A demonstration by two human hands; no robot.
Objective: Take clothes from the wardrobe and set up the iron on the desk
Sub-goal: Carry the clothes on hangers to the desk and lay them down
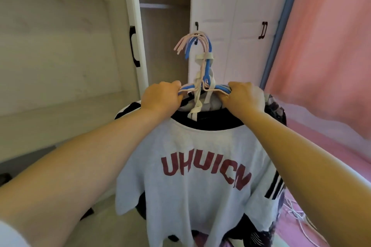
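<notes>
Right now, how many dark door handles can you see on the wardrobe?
3: one on the open door at left, one at the middle door's edge above the hangers, one on the right door. More may be hidden.

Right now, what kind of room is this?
Probably a bedroom. There is a white wardrobe with one door open, a bunch of clothes on hangers held in both hands, and pink bedding with a pink curtain on the right.
</notes>
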